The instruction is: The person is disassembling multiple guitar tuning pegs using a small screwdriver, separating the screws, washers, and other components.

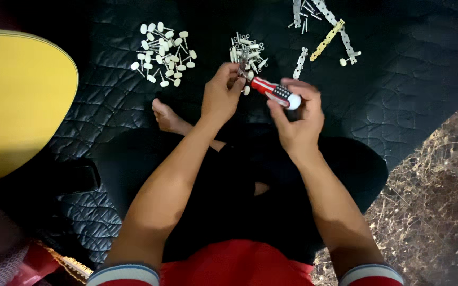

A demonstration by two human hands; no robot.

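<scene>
Red-sleeved arms reach over a black quilted mat [398, 116]; right hand [298, 119] grips a screwdriver [274, 92], left hand [221, 95] pinches a small part.

Person sits cross-legged on a quilted mat [409, 95], one bare foot [166, 117] poking out left of the hands. Left hand [219, 95] and right hand [298, 119] meet in the middle, above the lap, screwdriver [274, 92] between them (right hand grips the handle, tip points at the left hand's fingers). Pile of pegs [163, 53] lies far left on the mat, smaller pile of small parts [246, 52] just behind the left hand, metal strips [324, 32] behind and right. Round tray [17, 100] at left edge.
</scene>
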